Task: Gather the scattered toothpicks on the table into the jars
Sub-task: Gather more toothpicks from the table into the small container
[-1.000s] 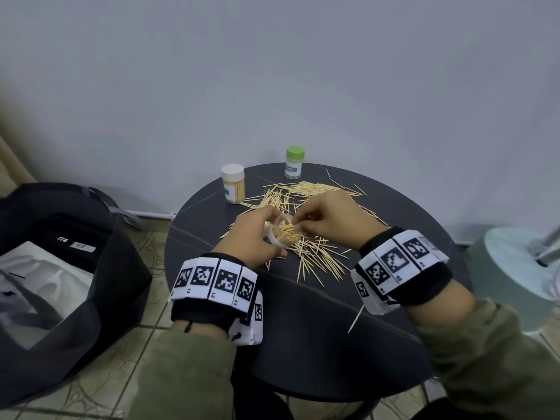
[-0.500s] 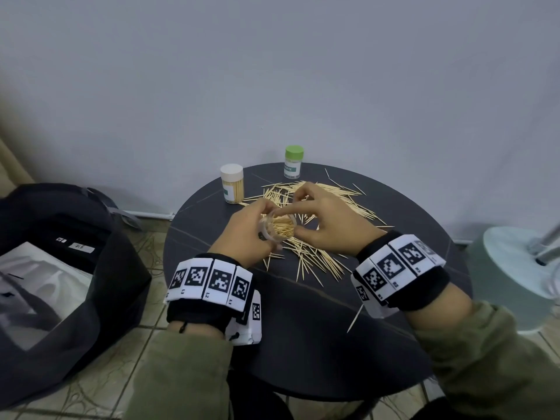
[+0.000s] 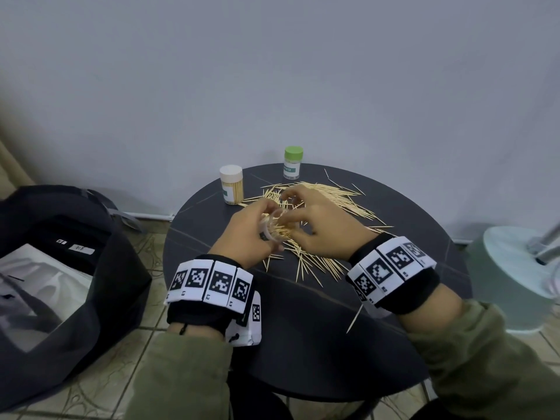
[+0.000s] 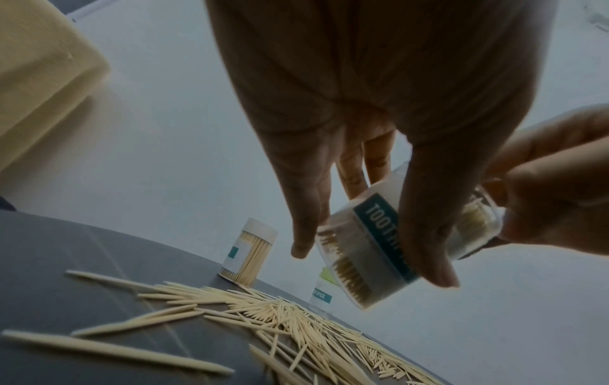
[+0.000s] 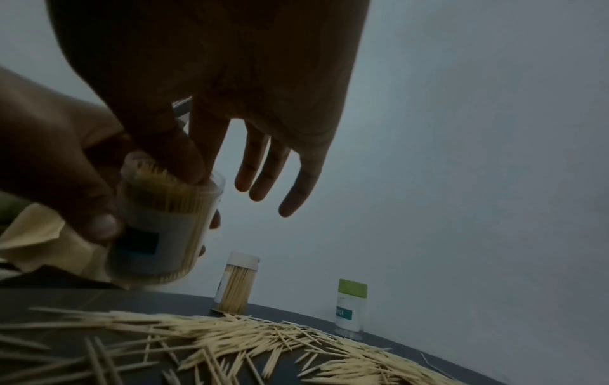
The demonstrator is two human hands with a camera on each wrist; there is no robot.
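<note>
My left hand (image 3: 254,231) grips a clear open jar (image 3: 274,230) packed with toothpicks and holds it tilted above the round dark table (image 3: 303,328). In the left wrist view the jar (image 4: 372,250) shows a teal label between thumb and fingers. My right hand (image 5: 197,174) meets the jar (image 5: 158,234) at its mouth. Its thumb and forefinger pinch the toothpick tips there, and the other fingers are spread straight. Scattered toothpicks (image 3: 327,201) lie in a heap under and behind both hands. A white-lidded jar (image 3: 231,189), full, and a green-lidded jar (image 3: 292,166) stand shut at the back.
A lone toothpick (image 3: 354,318) lies near the table's front right. A black bag (image 3: 60,268) sits on the tiled floor to the left. A pale green round base (image 3: 515,274) stands to the right. A grey wall rises directly behind the table.
Both hands have carried the open jar farther from me, over the heap. The right hand's outer fingers have spread out while thumb and forefinger stay at the jar's mouth.
</note>
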